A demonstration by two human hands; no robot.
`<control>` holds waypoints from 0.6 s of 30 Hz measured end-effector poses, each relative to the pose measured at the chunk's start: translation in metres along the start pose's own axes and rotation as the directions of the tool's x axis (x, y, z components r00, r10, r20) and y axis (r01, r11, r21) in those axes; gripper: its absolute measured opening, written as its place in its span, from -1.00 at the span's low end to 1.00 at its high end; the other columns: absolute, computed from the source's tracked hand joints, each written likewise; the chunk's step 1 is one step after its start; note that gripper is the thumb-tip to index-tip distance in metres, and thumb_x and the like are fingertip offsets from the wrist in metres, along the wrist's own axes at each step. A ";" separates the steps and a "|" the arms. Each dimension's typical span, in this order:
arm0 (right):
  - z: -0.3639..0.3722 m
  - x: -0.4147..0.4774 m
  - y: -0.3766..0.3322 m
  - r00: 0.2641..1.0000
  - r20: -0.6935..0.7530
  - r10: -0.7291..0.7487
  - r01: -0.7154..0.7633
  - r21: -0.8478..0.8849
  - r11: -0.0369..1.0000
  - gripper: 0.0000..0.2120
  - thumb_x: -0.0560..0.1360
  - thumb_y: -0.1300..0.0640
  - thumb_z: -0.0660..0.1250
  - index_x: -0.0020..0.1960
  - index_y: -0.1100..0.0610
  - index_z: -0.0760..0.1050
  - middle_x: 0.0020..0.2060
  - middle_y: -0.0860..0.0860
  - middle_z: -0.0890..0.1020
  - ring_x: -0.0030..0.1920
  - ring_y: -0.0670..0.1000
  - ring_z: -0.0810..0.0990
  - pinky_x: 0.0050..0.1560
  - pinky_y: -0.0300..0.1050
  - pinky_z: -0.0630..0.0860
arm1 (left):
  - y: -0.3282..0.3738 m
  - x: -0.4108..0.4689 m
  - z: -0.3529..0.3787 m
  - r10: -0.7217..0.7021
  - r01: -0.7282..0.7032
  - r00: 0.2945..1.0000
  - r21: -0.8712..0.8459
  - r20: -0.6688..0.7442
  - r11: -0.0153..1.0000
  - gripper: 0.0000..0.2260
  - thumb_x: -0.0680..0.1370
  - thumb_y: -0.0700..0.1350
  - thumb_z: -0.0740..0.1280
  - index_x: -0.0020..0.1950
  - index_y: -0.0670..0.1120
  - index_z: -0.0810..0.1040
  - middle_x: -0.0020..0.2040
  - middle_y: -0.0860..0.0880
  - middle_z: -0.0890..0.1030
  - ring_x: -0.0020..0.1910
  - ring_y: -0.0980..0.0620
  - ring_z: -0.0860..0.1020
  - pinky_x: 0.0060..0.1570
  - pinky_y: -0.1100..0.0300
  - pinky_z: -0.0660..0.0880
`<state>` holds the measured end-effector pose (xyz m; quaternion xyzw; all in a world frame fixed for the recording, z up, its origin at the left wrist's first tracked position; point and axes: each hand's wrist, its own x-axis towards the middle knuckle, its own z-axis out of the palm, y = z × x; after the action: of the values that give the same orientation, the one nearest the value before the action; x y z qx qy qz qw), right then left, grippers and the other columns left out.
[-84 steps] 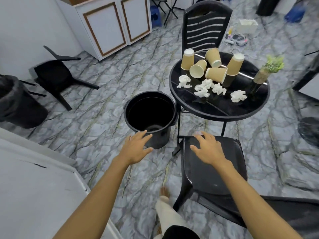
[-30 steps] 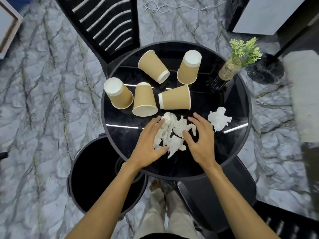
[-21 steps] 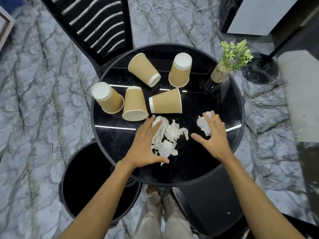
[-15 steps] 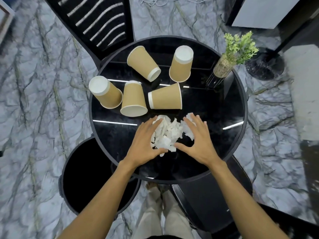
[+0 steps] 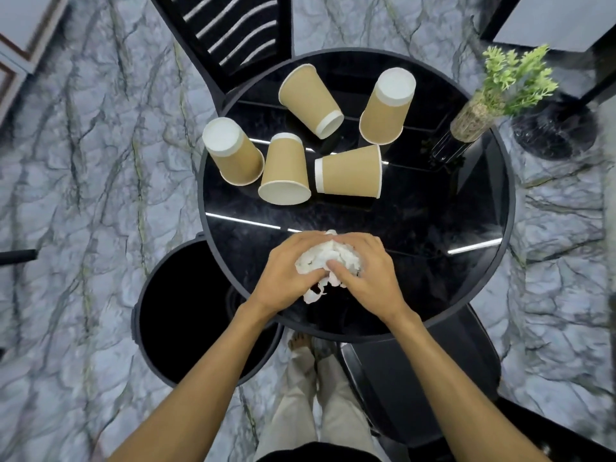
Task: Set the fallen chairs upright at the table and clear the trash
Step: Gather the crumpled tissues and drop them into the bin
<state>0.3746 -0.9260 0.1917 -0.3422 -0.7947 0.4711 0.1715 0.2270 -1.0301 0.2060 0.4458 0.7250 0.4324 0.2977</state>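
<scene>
Head camera, looking straight down: the left hand [image 5: 286, 278] and right hand [image 5: 366, 278] are cupped together over the near part of the round black desk [image 5: 433, 228], fingers and thumbs curled round a wad of crumpled white tissue [image 5: 320, 258] gripped between them, with one loose shred hanging from its underside. Whether the wad touches the glossy top cannot be told. Farther back on the desk lie five brown paper cups [image 5: 348, 171]: two stand upside down and three lie on their sides, close together. A small green plant [image 5: 500, 88] in a clear vase stands at the desk's far right edge. A black bin [image 5: 186, 305] sits on the marbled floor [image 5: 83, 195] at the left, its rim tucked partly under the desk's edge, just beside the person's legs. A slatted chair [image 5: 233, 28] stands upright beyond the desk, and a second chair [image 5: 416, 378] shows its black seat below the near right edge.
</scene>
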 end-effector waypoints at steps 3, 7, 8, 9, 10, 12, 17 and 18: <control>0.003 -0.001 -0.016 1.000 -0.009 -0.017 0.018 0.069 0.997 -0.72 0.49 0.01 0.42 0.19 -0.03 0.54 0.13 -0.10 0.58 0.20 -0.08 0.50 0.22 -0.02 0.48 | 0.009 -0.010 -0.008 -0.012 0.011 0.998 -0.029 -0.064 1.000 -0.56 0.39 -0.26 0.50 0.26 -0.05 0.59 0.24 0.09 0.61 0.26 0.10 0.54 0.27 0.14 0.46; 0.010 -0.001 -0.047 0.996 0.016 -0.088 0.085 0.122 0.989 -0.71 0.49 0.01 0.43 0.20 0.01 0.56 0.13 -0.11 0.58 0.21 -0.05 0.51 0.23 -0.03 0.48 | 0.027 -0.030 -0.029 -0.023 0.010 0.985 -0.076 -0.172 0.997 -0.52 0.37 -0.34 0.47 0.26 -0.06 0.59 0.25 0.09 0.60 0.28 0.06 0.54 0.27 0.10 0.47; 0.013 0.000 -0.056 0.993 0.036 -0.110 0.105 0.129 0.986 -0.70 0.49 0.02 0.43 0.20 0.02 0.56 0.13 -0.11 0.58 0.22 -0.05 0.51 0.23 -0.03 0.48 | 0.031 -0.037 -0.036 -0.031 0.014 0.979 -0.082 -0.204 0.997 -0.52 0.37 -0.35 0.47 0.26 -0.06 0.58 0.25 0.10 0.60 0.28 0.07 0.53 0.27 0.13 0.47; 0.017 0.000 -0.066 0.989 0.060 -0.134 0.125 0.136 0.983 -0.70 0.49 0.03 0.43 0.21 0.02 0.55 0.14 -0.12 0.58 0.22 -0.06 0.51 0.23 -0.03 0.47 | 0.034 -0.044 -0.044 -0.040 0.021 0.971 -0.085 -0.236 0.996 -0.52 0.37 -0.35 0.47 0.26 -0.06 0.58 0.25 0.10 0.59 0.28 0.08 0.53 0.27 0.16 0.46; 0.022 0.001 -0.077 0.984 0.085 -0.159 0.146 0.141 0.979 -0.69 0.49 0.04 0.44 0.21 0.00 0.55 0.14 -0.13 0.58 0.22 -0.07 0.50 0.24 -0.03 0.47 | 0.036 -0.052 -0.053 -0.051 0.028 0.962 -0.087 -0.268 0.996 -0.53 0.38 -0.34 0.49 0.27 -0.06 0.58 0.25 0.10 0.59 0.28 0.09 0.53 0.27 0.18 0.46; 0.035 0.003 -0.098 0.968 0.138 -0.208 0.188 0.146 0.971 -0.69 0.48 0.05 0.45 0.21 -0.03 0.55 0.14 -0.16 0.57 0.22 -0.10 0.49 0.25 -0.06 0.45 | 0.038 -0.071 -0.074 -0.068 0.043 0.939 -0.079 -0.336 0.996 -0.55 0.40 -0.29 0.50 0.27 -0.05 0.58 0.25 0.12 0.59 0.28 0.08 0.53 0.27 0.18 0.46; 0.090 0.001 -0.153 0.897 0.261 -0.355 0.322 0.162 0.933 -0.68 0.49 0.03 0.43 0.23 -0.07 0.52 0.16 -0.15 0.56 0.24 -0.06 0.47 0.26 -0.13 0.42 | 0.029 -0.124 -0.128 -0.102 0.099 0.857 -0.033 -0.505 0.995 -0.54 0.41 -0.25 0.51 0.29 0.00 0.56 0.26 0.14 0.57 0.29 0.08 0.52 0.29 0.15 0.45; 0.103 0.000 -0.163 0.878 0.284 -0.387 0.355 0.158 0.921 -0.68 0.49 0.03 0.43 0.24 -0.07 0.52 0.16 -0.14 0.56 0.23 -0.07 0.47 0.26 -0.13 0.41 | 0.026 -0.135 -0.137 -0.107 0.104 0.834 -0.037 -0.541 0.994 -0.54 0.42 -0.24 0.51 0.28 0.00 0.56 0.26 0.13 0.57 0.29 0.07 0.52 0.28 0.13 0.45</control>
<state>0.2515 -1.0433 0.2816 -0.0964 -0.8376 0.5166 0.1491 0.1822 -1.1956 0.2966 0.2641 0.8017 0.5257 0.1054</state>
